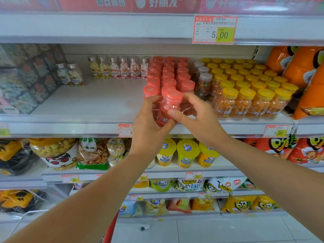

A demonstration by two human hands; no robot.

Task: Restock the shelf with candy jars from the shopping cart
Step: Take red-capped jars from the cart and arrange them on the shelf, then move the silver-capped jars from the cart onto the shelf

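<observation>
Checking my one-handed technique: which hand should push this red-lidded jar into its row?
Probably left: the left hand wraps round the red-lidded jar, while the right hand only pinches its side.

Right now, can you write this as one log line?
step: shelving | left hand: grips red jar | right hand: grips same jar | spot: shelf front, by red rows

Left hand [151, 120] grips jar [169, 105]; right hand [197, 116] seemingly too.
</observation>
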